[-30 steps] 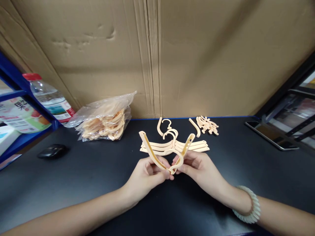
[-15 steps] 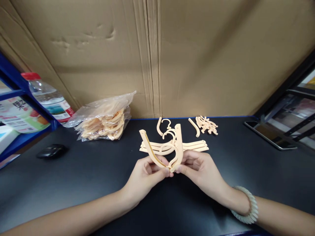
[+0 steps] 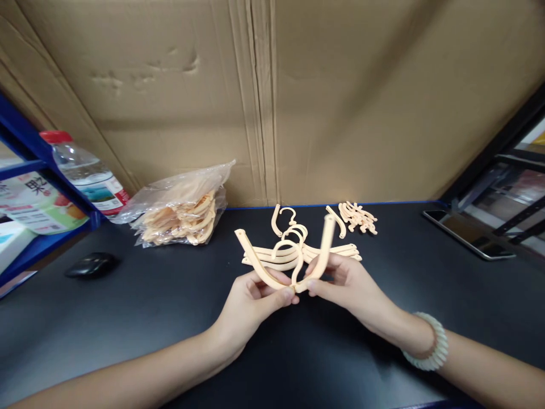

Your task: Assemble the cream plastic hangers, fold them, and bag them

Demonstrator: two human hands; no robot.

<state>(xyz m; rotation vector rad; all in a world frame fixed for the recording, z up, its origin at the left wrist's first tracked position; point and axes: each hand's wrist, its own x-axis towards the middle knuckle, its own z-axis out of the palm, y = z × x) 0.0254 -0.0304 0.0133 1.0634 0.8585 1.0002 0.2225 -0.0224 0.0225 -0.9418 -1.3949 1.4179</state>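
Between my hands is a cream folding clothes hanger, its two curved arms raised in a wide V and its hook standing between them. My left hand pinches the left arm near the central joint. My right hand grips the right arm close to the same joint, thumb in front. Just beyond lie several stacked hangers, spread flat with their hooks pointing away. Behind those are a loose hook, a loose hanger arm and another loose arm.
A pile of small hooks lies at the back right, near a tablet. To the left are a clear bag of hanger parts, a black mouse and a water bottle. Cardboard stands along the back edge.
The hanger's right arm has swung outward to the right, widening the V. Its hook now shows upright between the arms. My right hand has turned along with that arm; both hands keep their hold.
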